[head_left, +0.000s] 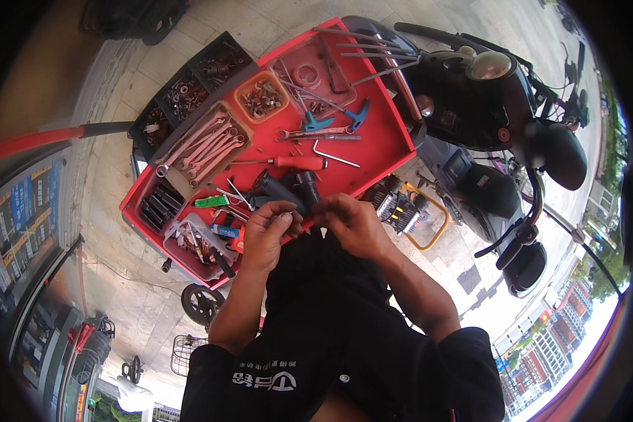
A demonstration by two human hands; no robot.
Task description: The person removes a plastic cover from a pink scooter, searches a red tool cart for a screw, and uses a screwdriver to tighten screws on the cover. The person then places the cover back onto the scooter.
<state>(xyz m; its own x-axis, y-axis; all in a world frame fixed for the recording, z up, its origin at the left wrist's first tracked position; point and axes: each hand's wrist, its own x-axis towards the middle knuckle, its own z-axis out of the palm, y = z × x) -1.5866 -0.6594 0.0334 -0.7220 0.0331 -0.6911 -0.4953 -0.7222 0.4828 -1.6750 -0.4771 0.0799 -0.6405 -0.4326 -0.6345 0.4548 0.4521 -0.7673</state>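
My left hand [273, 230] is curled at the red tray's front edge [369, 176], pinching something small and pale that I cannot make out. My right hand [348, 224] is beside it with its fingertips closed; whatever they hold is hidden. Just beyond both hands lies a black power tool [278, 191]. Around it are a red-handled screwdriver [299, 162], a green-handled small tool [209, 201], a blue tube [224, 231], two blue T-handle tools [318, 123] and a bent hex key [337, 158]. Combination wrenches [211, 144] fill a bin on the left of the tray.
Bins of fasteners [183, 98] sit at the back left. A black scooter [471, 98] stands at the right, near a yellow-framed machine [404, 211]. A small wheel [198, 304] and a wire basket [186, 355] are at lower left, glass doors [21, 232] at far left.
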